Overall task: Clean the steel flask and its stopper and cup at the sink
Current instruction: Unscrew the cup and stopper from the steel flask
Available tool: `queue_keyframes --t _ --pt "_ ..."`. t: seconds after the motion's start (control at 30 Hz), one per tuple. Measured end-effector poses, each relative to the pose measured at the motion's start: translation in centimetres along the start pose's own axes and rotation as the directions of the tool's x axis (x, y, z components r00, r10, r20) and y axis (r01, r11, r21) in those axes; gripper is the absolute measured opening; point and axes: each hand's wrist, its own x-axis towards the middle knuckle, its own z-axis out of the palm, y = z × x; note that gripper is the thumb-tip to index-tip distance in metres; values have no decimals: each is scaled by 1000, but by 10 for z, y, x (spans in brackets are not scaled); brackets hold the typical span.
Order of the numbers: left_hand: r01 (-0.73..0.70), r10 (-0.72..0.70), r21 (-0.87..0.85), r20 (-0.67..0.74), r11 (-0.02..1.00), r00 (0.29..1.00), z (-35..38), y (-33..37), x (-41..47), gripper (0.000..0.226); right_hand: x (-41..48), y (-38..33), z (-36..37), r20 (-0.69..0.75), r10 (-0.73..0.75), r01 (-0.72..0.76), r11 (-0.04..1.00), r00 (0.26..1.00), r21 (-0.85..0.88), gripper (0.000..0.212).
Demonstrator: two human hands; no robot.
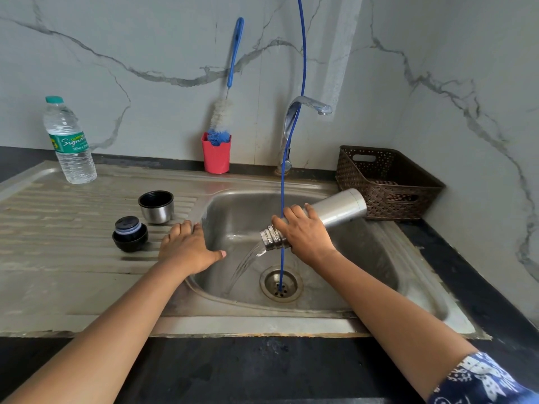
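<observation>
Over the sink (233, 211), right hand (306, 236) grasps the tilted flask (341, 209), covering its shoulder; left hand (186, 249) rests flat.

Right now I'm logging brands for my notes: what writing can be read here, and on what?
"Signa": white script, cut off by the curve, on the green label of the water bottle.
Smaller print above and below it: too blurred to read.
Steel flask, cup, stopper: no writing shows.

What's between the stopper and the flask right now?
Head view: the left hand, flat on the sink rim, lies between stopper and flask; beyond it, bare basin.
</observation>
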Motion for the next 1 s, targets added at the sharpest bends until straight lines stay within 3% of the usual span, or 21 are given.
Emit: queue_keyframes --t 0.5,0.67,1.0 --pt "3 -3 1 5 1000 1000 -1 0 -2 95 4 -3 -13 -58 -193 173 952 979 -251 60" --pt "1 -1 -3 0 1000 1000 -1 0 -2 94 14 5 -19 -141 -310 246 905 940 -347 55" --pt "0 0 -20 2 1000 1000 -2 0 -4 93 25 16 -42 -253 -326 197 882 911 -427 57"
